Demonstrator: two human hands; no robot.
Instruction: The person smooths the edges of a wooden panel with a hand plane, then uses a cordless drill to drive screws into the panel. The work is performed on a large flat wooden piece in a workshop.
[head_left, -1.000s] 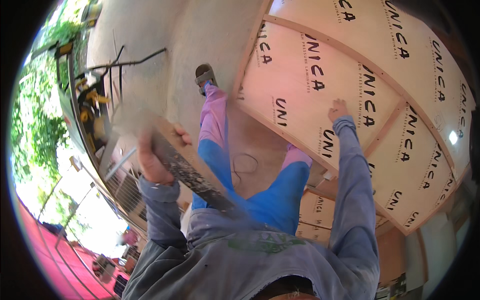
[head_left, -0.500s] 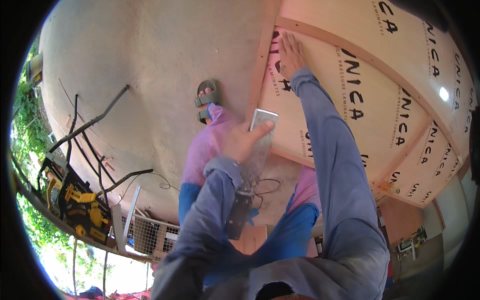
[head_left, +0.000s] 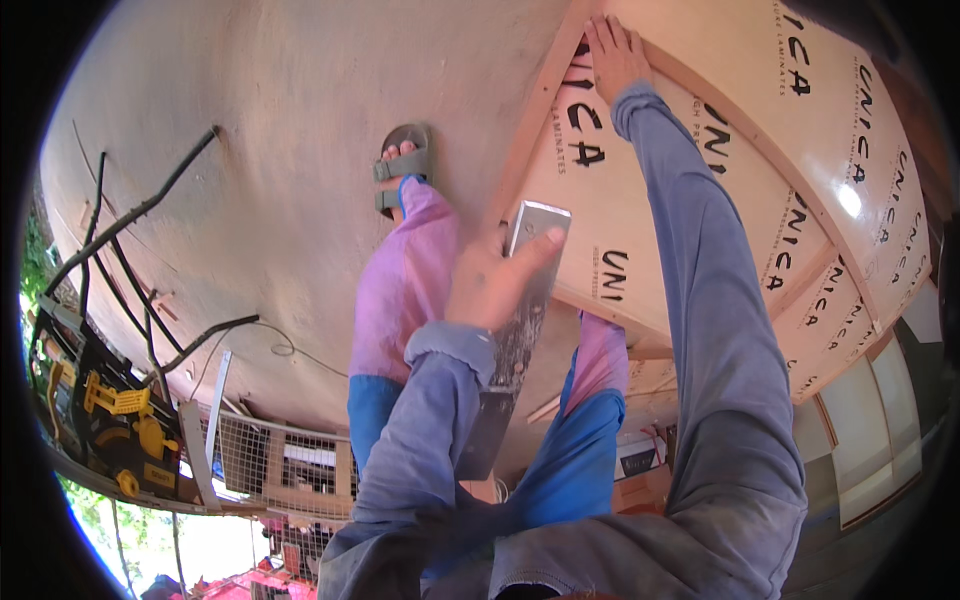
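Observation:
My left hand (head_left: 485, 280) is wrapped round a long silver metal bar (head_left: 530, 320) with a flat, scuffed face. The thumb lies along its top face. The bar slants down toward my lap, its squared end upward beside the panel. My right hand (head_left: 615, 62) lies flat, fingers stretched, on a large pale panel (head_left: 660, 190) covered in repeated dark print. Its fingertips reach the corner where thin wooden strips (head_left: 540, 115) frame the panel. The fingers under the bar are partly hidden.
My sandalled foot (head_left: 405, 165) stands on the grey concrete floor (head_left: 280, 140), left of the panel. Bent dark rods (head_left: 140, 225) stick up beside a yellow and black power tool (head_left: 125, 420) at far left. Wire mesh (head_left: 300, 470) is at lower left.
My right hand has slid up the panel to the corner of the wooden strips. The bar remains in my left hand, slightly higher and further right. The whole view has shifted.

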